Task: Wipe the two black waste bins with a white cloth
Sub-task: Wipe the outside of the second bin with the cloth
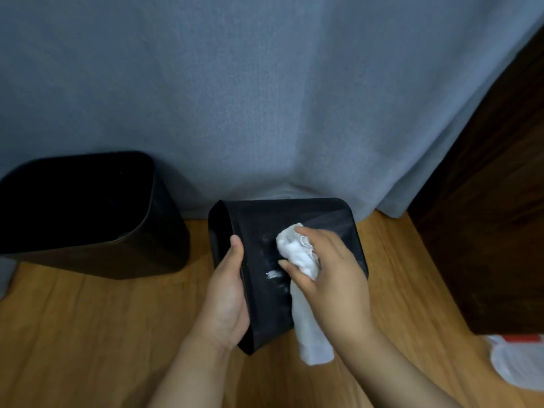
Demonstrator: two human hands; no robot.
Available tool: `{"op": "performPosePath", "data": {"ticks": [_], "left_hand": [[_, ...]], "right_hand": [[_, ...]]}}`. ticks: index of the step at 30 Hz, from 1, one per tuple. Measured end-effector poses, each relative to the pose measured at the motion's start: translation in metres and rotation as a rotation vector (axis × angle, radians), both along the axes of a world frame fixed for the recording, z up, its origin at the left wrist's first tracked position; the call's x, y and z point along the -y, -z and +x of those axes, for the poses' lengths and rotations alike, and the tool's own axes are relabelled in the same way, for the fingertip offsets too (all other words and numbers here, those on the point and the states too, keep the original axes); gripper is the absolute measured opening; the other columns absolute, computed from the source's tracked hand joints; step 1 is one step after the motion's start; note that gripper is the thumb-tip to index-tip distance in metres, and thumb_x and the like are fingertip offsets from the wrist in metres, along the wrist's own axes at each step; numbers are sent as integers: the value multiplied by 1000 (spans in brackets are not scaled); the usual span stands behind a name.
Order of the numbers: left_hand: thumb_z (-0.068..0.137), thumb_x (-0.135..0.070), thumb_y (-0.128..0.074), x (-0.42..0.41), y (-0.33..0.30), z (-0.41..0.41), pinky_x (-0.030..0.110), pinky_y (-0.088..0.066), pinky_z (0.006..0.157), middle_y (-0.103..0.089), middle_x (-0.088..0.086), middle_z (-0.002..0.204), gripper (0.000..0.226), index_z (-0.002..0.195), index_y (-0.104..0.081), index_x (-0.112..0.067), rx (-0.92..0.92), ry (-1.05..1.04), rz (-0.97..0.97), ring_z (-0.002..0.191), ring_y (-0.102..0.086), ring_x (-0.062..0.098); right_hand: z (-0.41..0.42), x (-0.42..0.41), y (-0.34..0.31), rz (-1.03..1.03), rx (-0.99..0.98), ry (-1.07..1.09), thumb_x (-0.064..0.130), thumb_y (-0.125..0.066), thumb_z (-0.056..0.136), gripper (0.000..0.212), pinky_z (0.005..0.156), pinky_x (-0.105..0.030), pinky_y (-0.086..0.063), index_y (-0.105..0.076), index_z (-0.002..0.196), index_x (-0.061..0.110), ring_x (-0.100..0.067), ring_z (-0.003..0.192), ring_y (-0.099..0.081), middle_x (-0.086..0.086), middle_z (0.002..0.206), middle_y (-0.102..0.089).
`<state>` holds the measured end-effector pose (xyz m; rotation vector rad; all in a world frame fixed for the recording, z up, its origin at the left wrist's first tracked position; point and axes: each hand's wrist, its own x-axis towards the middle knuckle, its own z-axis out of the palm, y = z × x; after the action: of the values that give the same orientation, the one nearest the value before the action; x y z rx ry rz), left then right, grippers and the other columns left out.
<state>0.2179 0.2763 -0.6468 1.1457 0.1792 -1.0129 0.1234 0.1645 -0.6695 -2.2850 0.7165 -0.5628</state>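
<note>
Both hands are occupied: the tipped bin [265,260] is gripped near its mouth by the left hand [226,290], while the white cloth [297,254] is pressed to its upturned side by the right hand [329,266]. Its long axis runs toward the curtain [265,98]. The second bin [88,213] stands upright, nearer the left hand.

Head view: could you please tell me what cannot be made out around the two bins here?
- Upright bin: its inside is too dark to show its floor.
- Tilted bin: the left hand and the right hand with the white cloth hide parts of its side.
- White and red item: cut by the right edge, unidentifiable.
</note>
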Motion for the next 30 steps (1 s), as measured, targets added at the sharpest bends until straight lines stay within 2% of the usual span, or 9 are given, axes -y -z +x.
{"op": "performPosePath", "data": {"ticks": [4,7,9,12,17,23,25,28,30], "left_hand": [[100,-51,-32,4,2,6,33,-55,84,-75,16,108,60,119,-64,-4,53,18,33,101,-73,22],[99,-53,-33,3,3,11,43,-45,106,-70,14,121,61,130,-60,-8,89,36,39,114,-67,25],[100,-52,-31,4,1,10,47,-41,109,-68,11,126,57,134,-58,-14,91,30,31,119,-64,26],[101,-51,-31,5,-1,8,47,-44,107,-70,10,123,55,132,-60,-17,102,14,30,116,-66,26],[100,-50,-33,3,-1,13,42,-50,98,-69,23,118,61,124,-63,-1,72,-12,54,109,-67,31],[100,-51,-34,6,-1,14,46,-45,106,-71,8,121,52,129,-61,-17,150,0,61,114,-66,24],[100,-49,-36,8,-1,15,45,-47,103,-72,11,117,51,125,-64,-14,170,-20,73,111,-68,25],[98,-52,-39,8,-2,19,38,-55,87,-75,17,105,54,112,-66,-7,149,-31,129,97,-72,27],[100,-51,-35,7,-2,19,39,-53,92,-74,15,111,57,121,-64,-7,132,-17,106,103,-71,26]], "right_hand": [[6,-16,-9,-125,1,-173,27,-67,74,50,79,-29,-52,-56,122,35,-8,103,-56,18,123,-56],[8,-3,-3,-194,-40,-164,32,-62,75,47,85,-22,-46,-55,122,34,-9,104,-56,18,124,-56],[12,14,-1,-133,-49,-22,31,-55,78,43,87,-26,-47,-57,121,30,-12,106,-57,15,124,-57],[19,17,-6,-79,-38,71,18,-64,77,46,87,-25,-45,-59,122,26,-15,108,-57,13,126,-58],[18,-16,-10,-154,-37,-219,29,-56,73,50,90,-20,-41,-57,124,31,-9,108,-56,18,128,-57],[6,22,5,-64,-71,67,21,-61,79,43,92,-33,-47,-59,122,28,-11,109,-56,14,124,-58],[7,-1,-6,-90,-45,-28,22,-65,74,52,90,-28,-48,-57,124,31,-10,108,-55,16,127,-57],[0,-29,-12,-163,3,-273,27,-65,72,54,82,-22,-48,-54,124,37,-6,105,-55,22,129,-54],[-4,-15,4,-199,-9,-238,26,-70,73,51,83,-21,-46,-57,122,34,-5,105,-55,21,128,-56]]}}
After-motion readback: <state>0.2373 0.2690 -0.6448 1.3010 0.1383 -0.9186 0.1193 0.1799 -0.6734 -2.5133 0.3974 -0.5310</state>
